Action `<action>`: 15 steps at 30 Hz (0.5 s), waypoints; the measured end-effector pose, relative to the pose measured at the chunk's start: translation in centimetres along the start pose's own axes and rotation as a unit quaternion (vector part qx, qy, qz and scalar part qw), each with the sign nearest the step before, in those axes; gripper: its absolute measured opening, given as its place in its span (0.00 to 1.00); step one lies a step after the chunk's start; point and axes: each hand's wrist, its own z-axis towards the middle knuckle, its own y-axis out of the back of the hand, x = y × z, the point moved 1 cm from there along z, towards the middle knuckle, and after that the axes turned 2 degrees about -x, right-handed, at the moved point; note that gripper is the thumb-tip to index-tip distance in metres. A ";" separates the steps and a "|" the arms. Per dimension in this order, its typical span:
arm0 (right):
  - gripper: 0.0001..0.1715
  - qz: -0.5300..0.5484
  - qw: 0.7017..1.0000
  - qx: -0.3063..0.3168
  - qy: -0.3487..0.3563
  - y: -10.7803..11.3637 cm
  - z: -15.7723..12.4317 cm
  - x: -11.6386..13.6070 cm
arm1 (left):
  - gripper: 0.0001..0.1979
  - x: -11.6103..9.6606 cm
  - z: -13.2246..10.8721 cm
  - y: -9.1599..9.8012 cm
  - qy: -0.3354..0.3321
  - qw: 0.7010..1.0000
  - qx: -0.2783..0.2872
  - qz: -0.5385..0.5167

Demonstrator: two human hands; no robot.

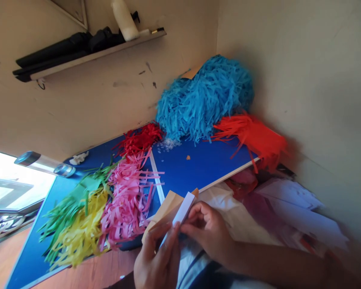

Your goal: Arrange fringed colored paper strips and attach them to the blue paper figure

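Head view: left hand (159,257) grips the narrow white paper strip (184,208) before the flat blue counter (180,172), right hand (210,233) at its edge, hold unclear, where uneven finger pressure could crease it crookedly

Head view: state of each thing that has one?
White strip, held, slanted
Tan paper, creased
Left hand, closed on the white strip
Right hand, fingers bent beside the strip; grip unclear
Blue fringe, fluffed, piled
Orange fringe, cut, spread
Red fringe, cut, tangled
Pink fringe, cut, curling
Green fringe, cut, splayed
Yellow fringe, cut, splayed
Clear bottle, upright or lying unclear
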 end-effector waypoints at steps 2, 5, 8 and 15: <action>0.17 -0.066 0.997 0.005 0.029 0.6 0.6 -0.2 | 0.24 0.0 0.0 0.0 0.001 1.000 -0.002 -0.002; 0.19 -0.196 0.977 -0.030 0.081 2.4 2.2 -0.9 | 0.22 0.2 -0.1 0.1 0.009 1.000 -0.020 -0.002; 0.22 -0.258 0.949 -0.093 0.155 4.2 3.4 -1.3 | 0.18 0.6 0.0 0.4 0.018 0.999 -0.045 0.006; 0.44 -0.303 0.864 -0.009 0.402 3.7 3.3 0.5 | 0.14 0.9 0.7 1.1 -0.018 1.000 0.001 -0.024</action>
